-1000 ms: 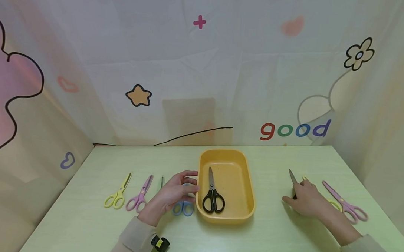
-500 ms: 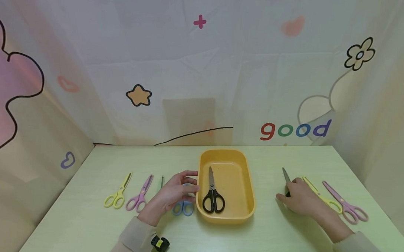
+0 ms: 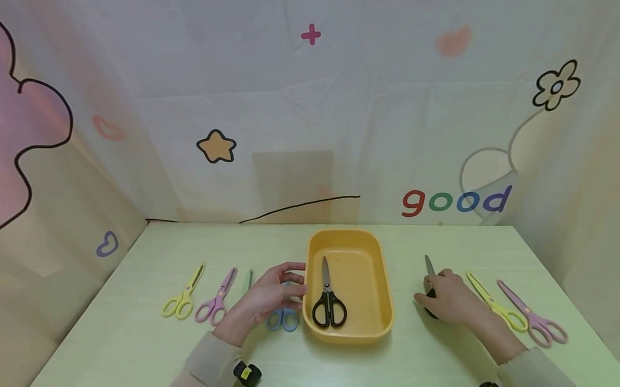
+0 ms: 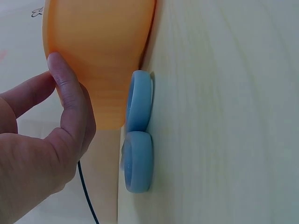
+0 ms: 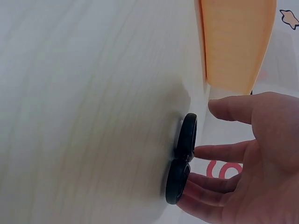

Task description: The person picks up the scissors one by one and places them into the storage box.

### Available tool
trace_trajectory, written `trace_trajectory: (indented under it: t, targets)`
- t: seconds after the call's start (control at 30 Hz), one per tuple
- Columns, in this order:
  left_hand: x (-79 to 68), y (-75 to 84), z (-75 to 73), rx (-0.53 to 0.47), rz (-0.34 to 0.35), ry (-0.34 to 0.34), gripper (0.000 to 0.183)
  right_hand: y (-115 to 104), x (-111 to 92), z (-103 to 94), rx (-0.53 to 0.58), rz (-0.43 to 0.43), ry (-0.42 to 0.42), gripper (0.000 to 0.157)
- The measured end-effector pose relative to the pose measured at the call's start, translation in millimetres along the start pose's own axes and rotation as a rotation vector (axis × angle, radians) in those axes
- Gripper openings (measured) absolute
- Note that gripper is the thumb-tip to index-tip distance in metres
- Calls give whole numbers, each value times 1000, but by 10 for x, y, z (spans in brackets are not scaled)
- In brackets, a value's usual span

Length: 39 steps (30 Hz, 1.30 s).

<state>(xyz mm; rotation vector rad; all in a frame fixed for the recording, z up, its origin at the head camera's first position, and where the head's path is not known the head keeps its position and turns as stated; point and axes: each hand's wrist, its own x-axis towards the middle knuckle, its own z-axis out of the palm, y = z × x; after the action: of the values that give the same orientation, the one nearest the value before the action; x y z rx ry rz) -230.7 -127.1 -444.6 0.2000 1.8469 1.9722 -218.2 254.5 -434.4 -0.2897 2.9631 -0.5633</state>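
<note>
My left hand point(image 3: 276, 289) rests its fingertips against the left side of a yellow tray point(image 3: 385, 310). Inside the tray lie black-handled scissors point(image 3: 328, 308). Below that hand are blue scissors point(image 3: 283, 320), partly hidden; the left wrist view shows their handle loops point(image 4: 139, 161). To the right of the tray, my right hand point(image 3: 452, 298) touches a second pair of black-handled scissors point(image 3: 430, 266) lying on the table. In the right wrist view, fairly straight fingers meet the black handle loops point(image 5: 187, 137), while the thumb stands apart from them.
Yellow scissors point(image 3: 498, 302) and pink scissors point(image 3: 533, 315) lie right of my right hand. Farther left are yellow scissors point(image 3: 183, 297), pink scissors point(image 3: 219, 298) and a thin greenish blade tip point(image 3: 251, 278) beside my left hand. A printed curtain point(image 3: 292, 102) hangs behind the table.
My right hand has moved left across the table, and the black-handled scissors under its fingers have slid left with it. My left hand stays at the tray.
</note>
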Motion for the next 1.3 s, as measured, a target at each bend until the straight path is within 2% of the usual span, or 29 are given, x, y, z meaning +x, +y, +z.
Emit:
trace_trajectory:
  t: [0.37,0.6,0.93,1.3]
  targets:
    - [-13,19,12,1,7,-4,58,-7,-104,-21,-48,3,10,52]
    - [-10,20,10,3,-2,0,57,-18,-152,-35,-70,6,-21,47]
    - [-1,9,11,-3,-5,4,58,-6,-172,-26,-79,1,-19,41]
    - [-11,12,16,-2,-9,3,56,-26,-130,17,-28,29,-44,36]
